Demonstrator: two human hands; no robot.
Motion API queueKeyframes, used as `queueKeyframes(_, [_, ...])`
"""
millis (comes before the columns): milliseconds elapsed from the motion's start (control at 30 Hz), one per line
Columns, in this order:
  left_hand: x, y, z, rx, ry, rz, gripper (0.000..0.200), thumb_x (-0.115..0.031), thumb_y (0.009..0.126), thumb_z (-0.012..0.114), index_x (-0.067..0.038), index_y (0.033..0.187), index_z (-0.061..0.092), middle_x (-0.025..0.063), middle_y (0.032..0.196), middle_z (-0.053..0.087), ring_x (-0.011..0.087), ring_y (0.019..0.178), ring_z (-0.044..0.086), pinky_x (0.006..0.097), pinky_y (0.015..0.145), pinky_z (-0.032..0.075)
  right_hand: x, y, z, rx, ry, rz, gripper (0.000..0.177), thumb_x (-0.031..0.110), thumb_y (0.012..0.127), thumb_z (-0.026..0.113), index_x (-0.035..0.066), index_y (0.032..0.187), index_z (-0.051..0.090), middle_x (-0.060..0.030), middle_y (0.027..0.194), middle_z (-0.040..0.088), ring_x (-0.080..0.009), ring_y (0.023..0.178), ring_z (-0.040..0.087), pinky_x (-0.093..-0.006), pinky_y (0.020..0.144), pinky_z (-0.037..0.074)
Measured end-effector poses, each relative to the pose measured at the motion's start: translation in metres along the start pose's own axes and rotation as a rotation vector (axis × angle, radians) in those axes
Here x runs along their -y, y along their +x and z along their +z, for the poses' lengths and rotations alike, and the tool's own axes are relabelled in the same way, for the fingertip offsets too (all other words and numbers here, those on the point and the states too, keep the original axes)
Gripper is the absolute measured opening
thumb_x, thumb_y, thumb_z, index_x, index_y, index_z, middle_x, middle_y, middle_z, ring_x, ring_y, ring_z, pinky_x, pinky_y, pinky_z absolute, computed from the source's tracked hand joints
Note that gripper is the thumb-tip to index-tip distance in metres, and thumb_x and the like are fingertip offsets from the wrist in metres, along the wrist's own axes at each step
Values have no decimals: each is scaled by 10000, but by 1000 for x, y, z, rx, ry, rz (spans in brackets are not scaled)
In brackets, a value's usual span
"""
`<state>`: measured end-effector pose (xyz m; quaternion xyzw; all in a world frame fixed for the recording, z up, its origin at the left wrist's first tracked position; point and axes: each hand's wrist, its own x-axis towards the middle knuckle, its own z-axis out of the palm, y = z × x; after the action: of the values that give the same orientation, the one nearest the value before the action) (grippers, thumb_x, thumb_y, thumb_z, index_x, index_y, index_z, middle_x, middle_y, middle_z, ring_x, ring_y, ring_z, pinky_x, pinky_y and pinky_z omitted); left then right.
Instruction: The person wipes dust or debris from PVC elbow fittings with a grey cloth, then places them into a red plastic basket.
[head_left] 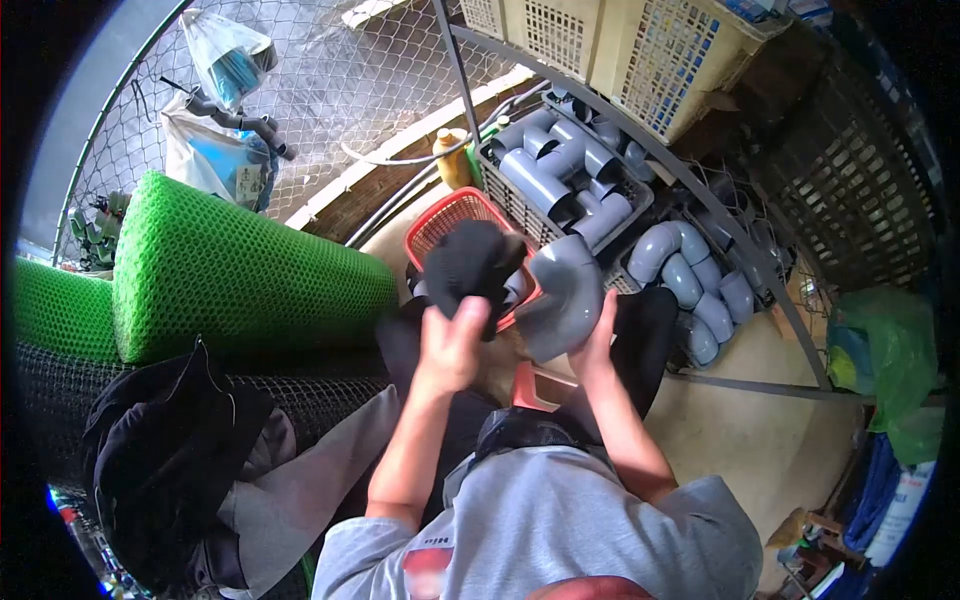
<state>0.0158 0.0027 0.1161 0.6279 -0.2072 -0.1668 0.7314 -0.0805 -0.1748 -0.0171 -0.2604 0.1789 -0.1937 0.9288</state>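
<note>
While the left hand (452, 345) is clamping its fingers on a black cloth (475, 262), the right hand (600, 338) is gripping a grey pipe elbow (562, 295) beside it, before the rim of the red basket (447, 213); a green mesh roll (240, 270) is crowding the left.

Head camera looks down, close over left hand (450, 345) and right hand (597, 335).

green mesh rolls (240, 265) on the left | red basket (445, 222) in the middle | crate of grey pipe fittings (565, 165) just behind it | cream baskets (640, 50) up top | plastic bags (225, 55) hanging on the fence (330, 90)
</note>
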Motion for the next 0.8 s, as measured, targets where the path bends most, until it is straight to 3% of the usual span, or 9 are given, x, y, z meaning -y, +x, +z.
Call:
queueKeyframes(67, [-11, 11, 34, 339, 323, 187, 530, -341, 948, 626, 66, 1286, 630, 199, 1315, 648, 324, 1262, 585, 480, 1141, 394, -15, 4, 4, 146, -128, -89, 732, 607, 1092, 265, 26, 1514, 413, -132, 1498, 511, -255, 1363, 515, -419, 1163, 391])
queueKeyframes(100, [30, 15, 32, 587, 1043, 497, 462, -379, 945, 632, 16, 1174, 701, 206, 1287, 641, 366, 1331, 534, 563, 1204, 288, -23, 2, 0, 141, -126, -89, 732, 607, 1092, 265, 26, 1514, 413, -132, 1498, 511, -255, 1363, 515, -419, 1163, 391])
queueKeyframes(267, [24, 27, 50, 470, 925, 649, 310, -293, 991, 577, -55, 1122, 725, 132, 1198, 643, 383, 1420, 450, 573, 1219, 235, -32, 1, -5, 137, -1429, -705, 652, 518, 1100, 351, 84, 1582, 287, -102, 1555, 414, -222, 1435, 422, -421, 1181, 372])
queueKeyframes(333, [26, 36, 42, 356, 820, 551, 354, -228, 985, 577, -30, 1264, 668, 172, 1267, 617, 402, 1419, 445, 553, 1206, 266, -14, -9, 8, 167, 49, 70, 659, 483, 1079, 442, 112, 1596, 274, -88, 1553, 414, -217, 1449, 399, -414, 1183, 363])
queueKeyframes(467, [38, 38, 27, 578, 652, 386, 531, -99, 767, 633, -43, 1295, 647, 160, 1353, 634, 383, 1341, 527, 514, 1190, 335, -37, -4, -20, 211, -5, 123, 591, 377, 1072, 480, 85, 1570, 350, -80, 1546, 450, -222, 1433, 432, -405, 1211, 322])
queueKeyframes(500, [41, 31, 33, 643, 703, 501, 525, -102, 751, 640, -52, 1273, 657, 154, 1321, 638, 377, 1339, 528, 513, 1193, 338, -74, 6, -56, 307, -581, -255, 578, 390, 1082, 447, 89, 1567, 353, -86, 1531, 458, -229, 1429, 437, -404, 1202, 341])
queueKeyframes(533, [44, 23, 40, 701, 756, 617, 520, -104, 735, 647, -60, 1252, 667, 147, 1288, 641, 371, 1338, 530, 512, 1196, 341, -85, 4, -59, 308, -579, -254, 578, 390, 1082, 447, 89, 1567, 353, -86, 1531, 458, -229, 1429, 437, -404, 1202, 341])
queueKeyframes(700, [67, 21, 11, 698, 705, 469, 429, -53, 810, 676, -84, 1237, 713, 158, 1373, 596, 377, 1343, 524, 502, 1172, 371, -62, -20, -18, 122, 63, 80, 565, 472, 1097, 345, 124, 1539, 400, -81, 1492, 495, -234, 1385, 492, -402, 1157, 404])
queueKeyframes(800, [54, 19, 6, 636, 823, 405, 471, -209, 924, 677, -111, 1384, 644, 196, 1378, 585, 398, 1367, 500, 571, 1242, 210, -46, -31, -16, 32, 128, 194, 689, 630, 1065, 313, 141, 1533, 444, -75, 1445, 569, -223, 1302, 574, -407, 1085, 477])
